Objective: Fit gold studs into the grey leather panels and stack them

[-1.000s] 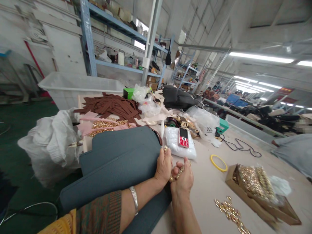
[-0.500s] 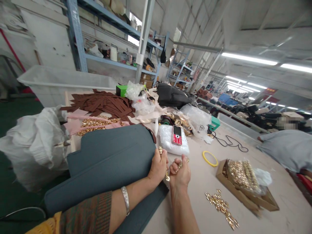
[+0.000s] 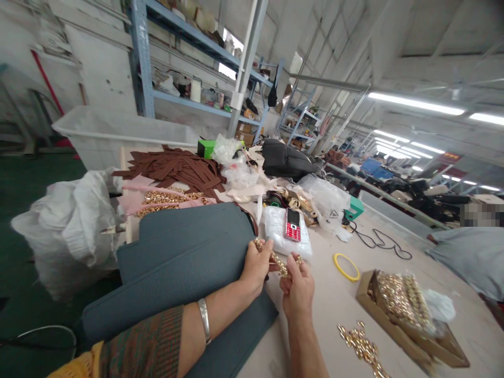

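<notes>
The left hand (image 3: 255, 266) and the right hand (image 3: 298, 283) both pinch the gold chain (image 3: 281, 267) between their fingers, over the table (image 3: 327, 310), at the right edge of the blue-grey panels (image 3: 189, 249). Table surface extends rightward to the loose gold links (image 3: 363, 344). Just ahead, the white packet (image 3: 273, 229), carrying a red keypad phone (image 3: 293, 226), blocks the way; a yellow ring (image 3: 340, 272) and a cardboard box (image 3: 388, 329) are at right.

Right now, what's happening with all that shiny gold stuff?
A person holds a gold chain in both hands, the left hand and the right hand close together over the table. Just beyond them, a red phone lies on a white packet. Loose gold pieces lie to the right, near a cardboard box holding more gold pieces.
</notes>
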Available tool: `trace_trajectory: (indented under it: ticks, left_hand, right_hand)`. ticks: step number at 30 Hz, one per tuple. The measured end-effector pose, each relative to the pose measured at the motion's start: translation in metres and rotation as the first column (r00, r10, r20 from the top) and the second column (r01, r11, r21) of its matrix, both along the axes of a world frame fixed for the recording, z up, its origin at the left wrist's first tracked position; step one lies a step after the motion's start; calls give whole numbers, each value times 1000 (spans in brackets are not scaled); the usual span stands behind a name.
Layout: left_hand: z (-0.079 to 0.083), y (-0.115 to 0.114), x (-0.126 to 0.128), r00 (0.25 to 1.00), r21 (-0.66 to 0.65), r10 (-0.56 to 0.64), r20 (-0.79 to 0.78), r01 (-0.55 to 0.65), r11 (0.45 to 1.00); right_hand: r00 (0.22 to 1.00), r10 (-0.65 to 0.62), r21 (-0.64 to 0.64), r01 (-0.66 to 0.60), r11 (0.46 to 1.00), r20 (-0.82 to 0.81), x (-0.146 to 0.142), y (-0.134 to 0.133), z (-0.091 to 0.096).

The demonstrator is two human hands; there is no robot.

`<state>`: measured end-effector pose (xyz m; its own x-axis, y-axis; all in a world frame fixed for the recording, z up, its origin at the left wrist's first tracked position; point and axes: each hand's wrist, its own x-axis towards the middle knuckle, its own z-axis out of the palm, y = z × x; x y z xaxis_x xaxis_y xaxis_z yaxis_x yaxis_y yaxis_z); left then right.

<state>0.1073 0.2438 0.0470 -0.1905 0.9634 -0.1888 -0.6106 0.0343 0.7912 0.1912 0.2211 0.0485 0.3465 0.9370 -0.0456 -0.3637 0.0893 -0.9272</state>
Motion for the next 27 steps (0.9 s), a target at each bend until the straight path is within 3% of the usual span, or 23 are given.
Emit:
trace_trajectory:
  ticks: [5,9,17,27]
  left_hand:
    - [13,2,-9,986,-42,-6,164,13,999]
    - [17,0,-12,972,-34,-41,233,50,998]
    - [17,-6,-14,963,17,-103,249,102,995]
    - [12,-5,-13,967,86,-118,227,101,991]
  right_hand:
    - [983,182,34,-182,983,-18,15,1,-1]
    - [963,206,-6,-208,978,174,18,0,-3]
    - [933,76,73,-109,991,353,15,0,-8]
    - [947,49,49,-68,997,318,15,2,-7]
